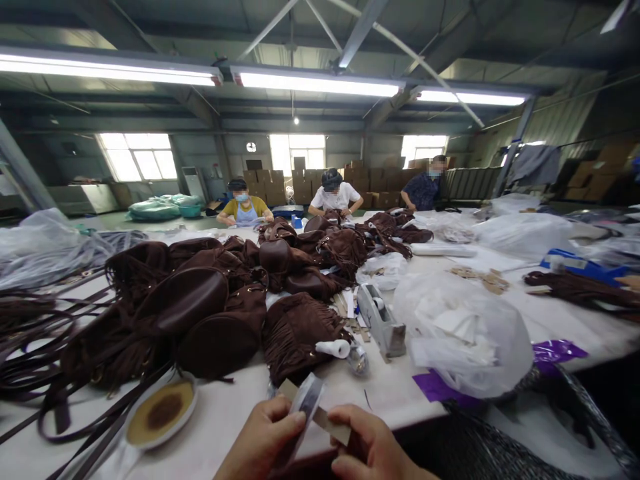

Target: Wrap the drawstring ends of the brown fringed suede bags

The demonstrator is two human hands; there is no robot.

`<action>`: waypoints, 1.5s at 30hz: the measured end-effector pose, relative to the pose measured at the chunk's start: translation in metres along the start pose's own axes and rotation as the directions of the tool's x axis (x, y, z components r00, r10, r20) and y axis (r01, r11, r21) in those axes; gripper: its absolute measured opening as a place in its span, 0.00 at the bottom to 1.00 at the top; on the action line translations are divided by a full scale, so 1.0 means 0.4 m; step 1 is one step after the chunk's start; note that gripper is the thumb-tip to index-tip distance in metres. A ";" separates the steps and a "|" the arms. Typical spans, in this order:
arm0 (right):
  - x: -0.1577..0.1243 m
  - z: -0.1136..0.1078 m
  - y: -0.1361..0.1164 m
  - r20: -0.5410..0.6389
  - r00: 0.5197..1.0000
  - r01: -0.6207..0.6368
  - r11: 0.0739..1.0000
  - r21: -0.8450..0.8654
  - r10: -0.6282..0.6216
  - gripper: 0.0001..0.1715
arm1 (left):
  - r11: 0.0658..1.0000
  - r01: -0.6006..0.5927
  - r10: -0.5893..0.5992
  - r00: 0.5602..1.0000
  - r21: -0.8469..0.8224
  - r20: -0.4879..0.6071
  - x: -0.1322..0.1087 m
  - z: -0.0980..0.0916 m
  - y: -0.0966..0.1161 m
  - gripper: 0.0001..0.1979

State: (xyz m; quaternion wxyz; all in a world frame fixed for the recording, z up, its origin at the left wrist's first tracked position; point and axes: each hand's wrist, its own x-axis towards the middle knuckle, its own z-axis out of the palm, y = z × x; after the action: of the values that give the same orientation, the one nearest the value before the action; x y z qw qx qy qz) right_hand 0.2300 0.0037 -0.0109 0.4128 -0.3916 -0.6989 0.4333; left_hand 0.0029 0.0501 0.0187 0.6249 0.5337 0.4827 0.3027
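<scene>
At the table's near edge, my left hand (267,433) is closed on a clear, shiny plastic piece (307,395); whether it is a small bag or a tape roll I cannot tell. Behind those fingers shows the corner of a tan card (289,389). My right hand (373,443) pinches a small tan cardboard strip (332,427) whose far end reaches the plastic. Just beyond lies a dark brown fringed suede bag (303,333), with a white roll (334,348) against it. A grey tape dispenser (383,323) stands further right.
Brown bags (200,300) are heaped across the table (240,407), with straps trailing left. A shallow dish (163,410) of yellowish-brown stuff sits at the near left. A filled clear plastic bag (465,333) rests at the right edge. Several people work at the far side.
</scene>
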 end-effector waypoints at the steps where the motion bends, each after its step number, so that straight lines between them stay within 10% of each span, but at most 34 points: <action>1: -0.004 -0.011 -0.010 0.022 0.993 0.119 0.985 -0.128 -0.117 0.22 | 1.000 -0.002 0.003 1.000 0.029 -0.012 0.000 -0.001 0.002 0.24; 9: 0.055 -0.059 -0.110 0.249 0.880 0.468 0.654 -0.595 -0.403 0.13 | 0.910 -0.113 0.100 0.994 0.400 0.054 -0.013 0.042 0.034 0.14; 17: 0.085 -0.028 -0.068 0.182 0.983 0.067 0.964 -0.256 -0.020 0.13 | 0.731 -0.286 0.207 0.958 0.619 0.199 -0.049 0.076 0.032 0.22; 25: 0.056 -0.002 -0.080 -0.006 0.978 -0.210 0.971 -0.118 0.211 0.07 | 0.777 -0.321 0.221 0.945 0.541 0.242 -0.072 0.072 0.026 0.09; 31: 0.048 -0.001 -0.071 -0.027 0.975 -0.221 0.967 -0.124 0.219 0.10 | 0.865 -0.073 0.011 0.992 0.496 0.127 -0.056 0.093 -0.007 0.24; 34: 0.052 -0.014 -0.072 0.007 0.980 -0.196 0.968 -0.155 0.199 0.22 | 0.888 -0.089 0.031 0.990 0.451 0.136 -0.057 0.097 -0.008 0.21; 45: 0.075 -0.046 -0.119 0.146 0.982 -0.040 0.884 -0.466 0.121 0.08 | 0.813 -0.157 0.095 0.986 0.561 0.138 -0.061 0.095 -0.015 0.14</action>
State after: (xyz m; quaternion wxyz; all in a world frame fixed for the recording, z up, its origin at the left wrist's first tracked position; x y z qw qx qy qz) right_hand 0.2271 0.0210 0.0456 0.2282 -0.4685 -0.7976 0.3037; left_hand 0.0286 0.0127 0.0186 0.4397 0.7416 0.4815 0.1575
